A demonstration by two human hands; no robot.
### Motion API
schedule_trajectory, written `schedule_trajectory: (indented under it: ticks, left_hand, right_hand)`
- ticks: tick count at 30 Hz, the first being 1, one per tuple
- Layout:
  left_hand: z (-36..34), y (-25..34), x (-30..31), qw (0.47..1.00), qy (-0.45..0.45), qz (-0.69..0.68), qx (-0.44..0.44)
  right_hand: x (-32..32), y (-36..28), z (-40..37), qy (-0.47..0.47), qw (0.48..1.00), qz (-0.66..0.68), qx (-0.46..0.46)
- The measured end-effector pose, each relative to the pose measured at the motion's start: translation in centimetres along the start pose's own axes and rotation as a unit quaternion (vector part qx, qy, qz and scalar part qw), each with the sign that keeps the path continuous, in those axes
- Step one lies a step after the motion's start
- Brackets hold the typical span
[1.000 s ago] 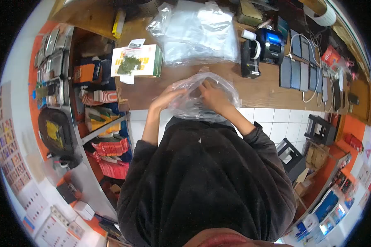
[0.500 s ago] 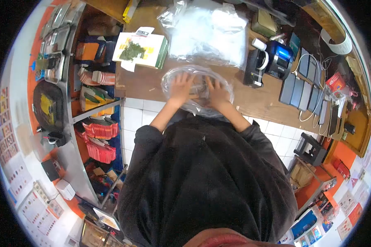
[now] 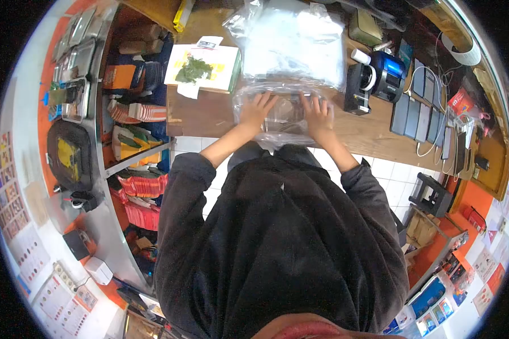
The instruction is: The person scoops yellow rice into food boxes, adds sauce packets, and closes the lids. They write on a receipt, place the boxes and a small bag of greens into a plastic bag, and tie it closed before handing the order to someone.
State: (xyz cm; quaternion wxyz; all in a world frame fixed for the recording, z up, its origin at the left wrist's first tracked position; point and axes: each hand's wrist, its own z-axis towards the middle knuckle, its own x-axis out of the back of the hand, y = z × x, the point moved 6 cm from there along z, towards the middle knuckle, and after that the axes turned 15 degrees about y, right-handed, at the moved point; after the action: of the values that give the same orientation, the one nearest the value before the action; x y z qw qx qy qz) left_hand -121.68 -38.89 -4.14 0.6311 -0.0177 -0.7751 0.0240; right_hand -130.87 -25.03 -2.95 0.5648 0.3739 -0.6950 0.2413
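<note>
A clear plastic bag (image 3: pixel 285 127) lies spread on the wooden table in front of me, at its near edge. My left hand (image 3: pixel 256 114) rests on the bag's left part with its fingers spread. On the right part, my right hand (image 3: pixel 319 117) lies with fingers apart and pointing away from me. Between the hands the brown tabletop shows through the film. Just beyond the bag is a large stack of clear plastic bags (image 3: pixel 291 45).
Left of the stack sits a white and yellow box (image 3: pixel 223 65) with a dark green clump (image 3: pixel 194 69) on it. To the right stand a label printer (image 3: pixel 387 76) and several phones (image 3: pixel 418 118) with white cables. Shelves (image 3: pixel 136 164) with packets line the left side.
My hands have moved apart, the right one further to the right. The plastic bag, bunched and rounded before, now lies flatter and wider.
</note>
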Motion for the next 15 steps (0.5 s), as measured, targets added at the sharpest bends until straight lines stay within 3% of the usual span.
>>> schedule_trajectory:
  ticks: [2,3,5,6,7,9,10,11,12,13,14,15]
  left_hand:
    - [0.0,0.3,-0.7,1.000,0.001,0.016,0.004]
    - [0.2,0.3,-1.1,0.999,0.001,0.034,0.013]
    - [0.4,0.2,-0.2,0.999,-0.012,0.015,0.040]
    - [0.4,-0.1,-0.4,0.999,0.006,0.004,0.039]
    - [0.1,-0.4,-0.5,0.999,0.022,-0.007,0.036]
    - [-0.8,-0.9,0.0,0.995,0.050,-0.083,0.002]
    - [-0.5,-1.4,1.1,0.983,0.087,-0.156,-0.032]
    - [-0.3,-2.0,2.7,0.964,0.123,-0.228,-0.063]
    - [-0.9,-2.7,4.6,0.909,0.193,-0.361,-0.076]
    - [-2.1,-4.3,7.3,0.910,0.193,-0.359,-0.075]
    - [-3.7,-6.6,11.5,0.852,0.202,-0.477,-0.074]
    - [-5.0,-9.2,14.5,0.779,0.207,-0.587,-0.074]
  right_hand:
    - [-0.2,-1.5,-0.8,0.083,0.987,-0.133,-0.031]
    - [-0.6,-2.3,-1.1,0.086,0.986,-0.137,-0.031]
    - [1.2,-4.8,-1.3,0.214,0.970,-0.109,-0.027]
    - [0.6,-5.2,-0.7,0.082,0.997,-0.011,-0.003]
    - [1.4,-5.1,-0.2,0.079,0.997,-0.010,0.001]
    - [0.2,-4.0,0.0,-0.077,0.986,0.137,-0.055]
    - [1.2,-3.6,0.2,-0.019,0.991,0.115,-0.066]
    - [1.6,-2.4,0.5,-0.015,0.992,0.112,-0.063]
    - [2.5,-1.6,0.6,0.018,0.976,0.213,-0.043]
    - [3.6,-1.8,1.1,0.050,0.948,0.313,-0.024]
    - [5.9,-2.7,1.9,0.050,0.947,0.315,-0.023]
    - [9.7,-3.4,2.9,0.077,0.893,0.439,-0.065]
